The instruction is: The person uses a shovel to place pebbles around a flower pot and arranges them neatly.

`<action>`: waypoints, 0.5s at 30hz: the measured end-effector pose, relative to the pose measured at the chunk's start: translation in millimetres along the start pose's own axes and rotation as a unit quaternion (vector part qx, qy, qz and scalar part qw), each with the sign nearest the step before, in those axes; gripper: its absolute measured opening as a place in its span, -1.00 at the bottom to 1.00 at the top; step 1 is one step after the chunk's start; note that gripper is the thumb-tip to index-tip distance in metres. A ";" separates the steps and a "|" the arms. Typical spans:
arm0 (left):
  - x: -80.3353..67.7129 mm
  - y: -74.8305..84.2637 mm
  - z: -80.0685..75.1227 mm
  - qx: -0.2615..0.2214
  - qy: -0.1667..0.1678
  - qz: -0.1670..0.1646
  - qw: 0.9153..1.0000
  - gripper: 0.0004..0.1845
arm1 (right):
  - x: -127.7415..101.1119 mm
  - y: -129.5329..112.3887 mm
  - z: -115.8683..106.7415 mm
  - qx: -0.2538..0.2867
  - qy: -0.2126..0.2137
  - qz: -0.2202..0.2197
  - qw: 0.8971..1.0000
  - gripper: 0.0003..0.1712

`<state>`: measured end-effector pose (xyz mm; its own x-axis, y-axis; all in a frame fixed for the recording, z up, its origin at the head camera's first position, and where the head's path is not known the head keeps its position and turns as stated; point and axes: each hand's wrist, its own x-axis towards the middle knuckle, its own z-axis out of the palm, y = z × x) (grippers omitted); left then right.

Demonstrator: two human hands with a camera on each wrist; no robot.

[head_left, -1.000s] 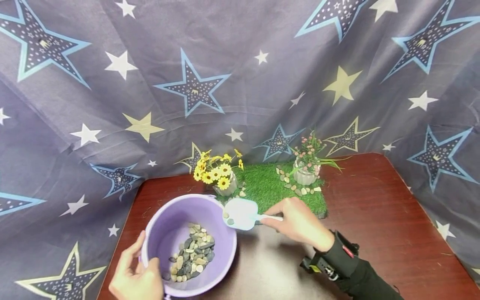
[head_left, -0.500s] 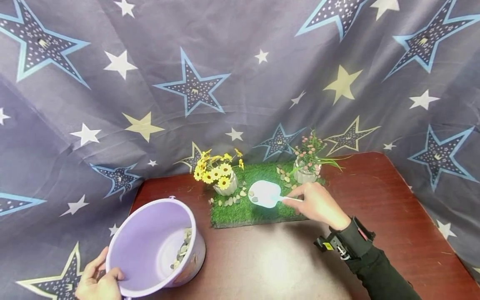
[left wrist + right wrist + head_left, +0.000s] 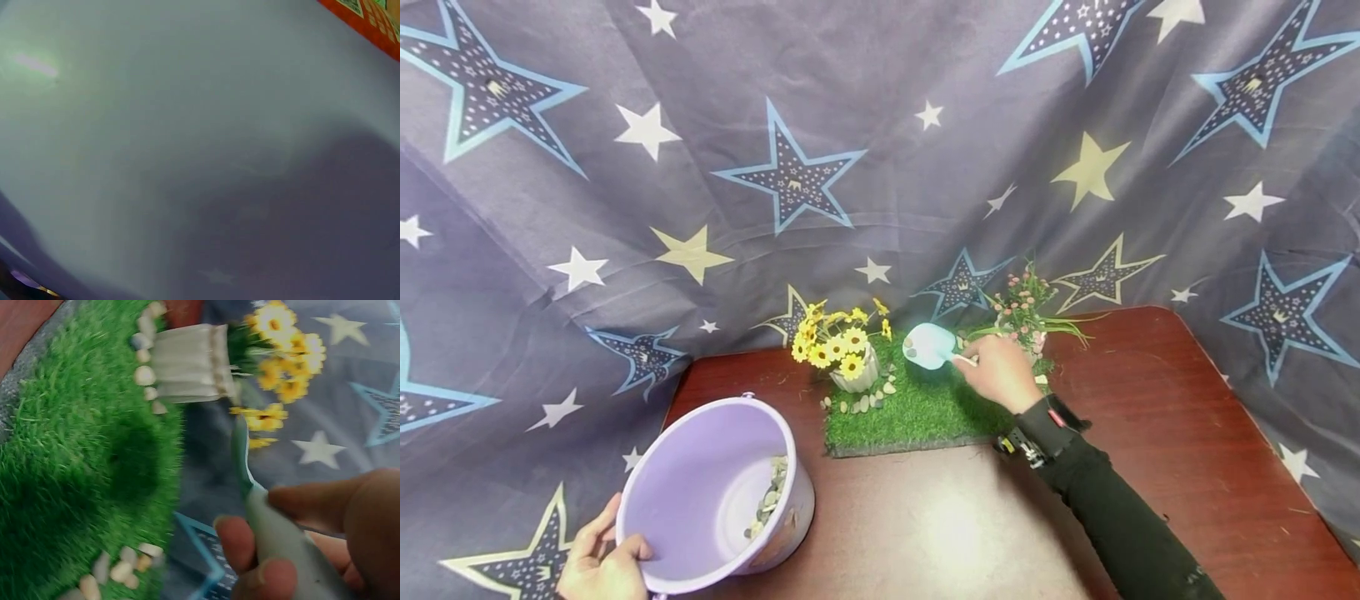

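Fingers of my right hand [image 3: 997, 372] pinch the scoop [image 3: 929, 346] handle — long axis level, bowl toward yellow flowers [image 3: 835, 342]; left hand [image 3: 601, 567] grips bucket [image 3: 715, 492] rim.

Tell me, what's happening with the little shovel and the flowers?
A person is working on a tiny garden. Their right hand holds a small pale scoop with a few pebbles in it over the grass mat, between the yellow flower pot and the pink flower pot. Their left hand grips the rim of a tilted purple bucket with more pebbles inside.
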<state>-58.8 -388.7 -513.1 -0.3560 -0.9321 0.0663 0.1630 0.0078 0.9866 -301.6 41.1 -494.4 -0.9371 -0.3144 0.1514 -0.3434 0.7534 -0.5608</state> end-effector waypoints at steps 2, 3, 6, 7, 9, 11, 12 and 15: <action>0.1 0.0 -0.7 0.007 0.004 -0.006 1.000 -0.11 | 8.5 0.8 13.4 -0.019 0.003 0.011 1.000 -0.71; -0.1 0.2 -0.8 0.008 0.005 -0.007 1.000 -0.12 | 11.9 1.1 20.1 -0.030 0.006 0.014 0.999 -0.72; -1.1 0.8 -0.7 0.024 0.007 -0.013 1.000 -0.11 | 18.9 1.5 38.8 -0.038 0.000 0.027 0.999 -0.76; -1.3 1.2 -0.7 0.027 0.006 -0.019 0.999 -0.11 | 20.6 1.1 43.7 -0.041 -0.001 0.029 0.999 -0.76; -1.9 2.1 -0.4 0.033 -0.001 -0.027 0.999 -0.10 | 23.3 -0.5 52.4 -0.050 0.005 0.033 0.998 -0.77; -2.0 2.9 -0.4 0.042 -0.007 -0.035 0.999 -0.10 | 25.8 -3.2 59.5 -0.065 0.014 0.032 0.997 -0.78; -1.9 3.3 -0.7 0.044 -0.009 -0.038 0.998 -0.10 | 27.0 -5.3 62.3 -0.076 0.019 0.028 0.997 -0.78; -1.0 3.6 -1.9 0.045 -0.011 -0.038 0.998 -0.10 | 29.7 -11.9 69.9 -0.120 0.037 0.004 0.992 -0.77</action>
<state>-56.1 -388.4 -509.9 -0.3843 -0.9232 -0.0068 0.0512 -0.0286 0.9983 -321.0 -17.7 -540.1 -0.9385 -0.2714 0.2133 -0.3331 0.8741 -0.3534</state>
